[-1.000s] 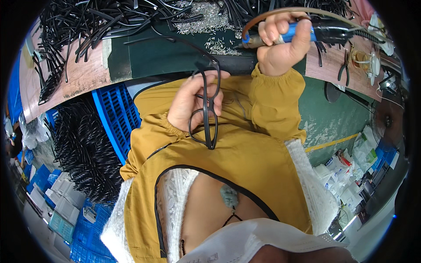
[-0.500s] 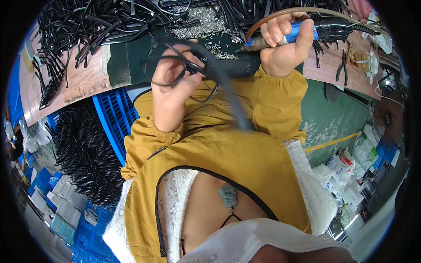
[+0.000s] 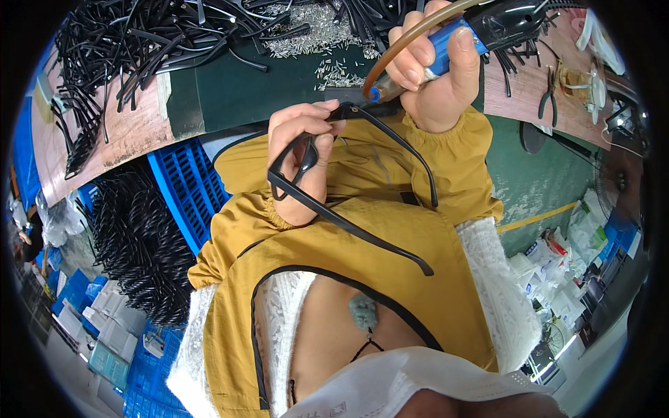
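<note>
My left hand [image 3: 301, 125] grips a black eyeglass frame [image 3: 348, 228] by its front, fingers bent around the rim. Both temples are unfolded, pointing toward my body and to the right. My right hand [image 3: 446, 90] is closed around a blue and black powered screwdriver [image 3: 509, 29], slanted with its tip down to the left. A brown hose [image 3: 403, 47] curves over the fingers to the blue fitting at the nose. That tip is close to the frame's upper hinge corner; whether they touch I cannot tell.
Small silvery screw-like pieces [image 3: 313, 33] lie heaped on the dark green mat [image 3: 230, 94]. Black temples [image 3: 167, 42] are piled at the back left. Pliers [image 3: 548, 99] rest at the right. A blue crate [image 3: 182, 184] and bundled black pieces [image 3: 136, 244] stand below the bench at left.
My left hand has moved right and slightly toward me, and the swinging, blurred glasses are now steady near the screwdriver tip. My right hand has shifted a little left, with the screwdriver tilted more steeply.
</note>
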The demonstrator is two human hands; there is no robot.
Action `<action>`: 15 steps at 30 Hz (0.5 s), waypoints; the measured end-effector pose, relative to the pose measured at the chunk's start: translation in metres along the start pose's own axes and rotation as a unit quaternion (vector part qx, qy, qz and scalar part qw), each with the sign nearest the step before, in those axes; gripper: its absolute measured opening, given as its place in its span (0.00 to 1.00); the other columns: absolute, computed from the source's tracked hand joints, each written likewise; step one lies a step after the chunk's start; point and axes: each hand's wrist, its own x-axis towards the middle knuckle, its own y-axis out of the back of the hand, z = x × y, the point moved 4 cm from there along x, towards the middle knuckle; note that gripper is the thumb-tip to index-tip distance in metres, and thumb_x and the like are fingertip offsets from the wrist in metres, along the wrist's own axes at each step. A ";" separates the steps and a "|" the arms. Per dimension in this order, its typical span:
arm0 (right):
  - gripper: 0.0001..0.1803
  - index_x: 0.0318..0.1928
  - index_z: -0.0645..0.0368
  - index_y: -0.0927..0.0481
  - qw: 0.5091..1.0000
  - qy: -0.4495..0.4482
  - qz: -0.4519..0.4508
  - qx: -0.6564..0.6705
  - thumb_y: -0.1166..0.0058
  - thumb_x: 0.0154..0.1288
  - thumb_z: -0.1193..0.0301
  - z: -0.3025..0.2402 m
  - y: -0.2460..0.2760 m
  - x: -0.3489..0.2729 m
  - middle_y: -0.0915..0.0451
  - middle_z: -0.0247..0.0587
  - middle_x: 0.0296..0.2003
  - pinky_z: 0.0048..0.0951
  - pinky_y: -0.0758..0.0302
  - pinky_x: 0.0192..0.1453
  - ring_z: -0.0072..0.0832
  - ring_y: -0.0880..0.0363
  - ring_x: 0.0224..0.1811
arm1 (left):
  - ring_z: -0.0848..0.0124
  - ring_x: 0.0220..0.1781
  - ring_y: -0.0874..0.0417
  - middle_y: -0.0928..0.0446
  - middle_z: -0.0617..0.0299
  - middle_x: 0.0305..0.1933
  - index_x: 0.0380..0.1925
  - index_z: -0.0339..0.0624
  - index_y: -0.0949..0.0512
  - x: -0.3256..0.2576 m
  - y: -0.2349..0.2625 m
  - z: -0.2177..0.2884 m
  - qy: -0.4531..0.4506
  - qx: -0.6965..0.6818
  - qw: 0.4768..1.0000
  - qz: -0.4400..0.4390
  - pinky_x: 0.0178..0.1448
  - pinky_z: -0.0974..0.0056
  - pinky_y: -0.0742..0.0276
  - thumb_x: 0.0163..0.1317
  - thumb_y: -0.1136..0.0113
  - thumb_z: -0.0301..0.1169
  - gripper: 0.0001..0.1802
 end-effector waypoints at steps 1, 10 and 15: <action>0.21 0.54 0.53 0.29 1.000 -0.005 -0.005 0.007 0.39 0.73 0.55 0.001 -0.001 -0.001 0.31 0.31 0.28 0.24 0.36 0.23 0.22 0.31 0.22 | 0.55 0.65 0.21 0.30 0.51 0.57 0.48 0.37 0.28 -0.002 -0.002 0.000 -0.004 0.004 1.000 0.002 0.64 0.52 0.14 0.73 0.45 0.16 0.09; 0.21 0.55 0.58 0.29 0.998 -0.040 0.021 -0.052 0.37 0.71 0.61 0.015 -0.004 -0.006 0.30 0.36 0.22 0.26 0.34 0.22 0.24 0.30 0.18 | 0.52 0.63 0.15 0.25 0.33 0.67 0.49 0.35 0.19 -0.016 -0.004 -0.005 0.056 0.145 0.987 -0.050 0.62 0.60 0.20 0.64 0.42 0.11 0.15; 0.19 0.56 0.55 0.29 0.999 -0.024 0.012 -0.042 0.39 0.73 0.61 0.015 0.001 -0.008 0.30 0.35 0.22 0.26 0.36 0.21 0.24 0.31 0.17 | 0.50 0.63 0.15 0.21 0.33 0.63 0.51 0.34 0.19 -0.014 -0.015 0.008 -0.037 0.313 0.939 -0.135 0.65 0.59 0.21 0.62 0.48 0.08 0.20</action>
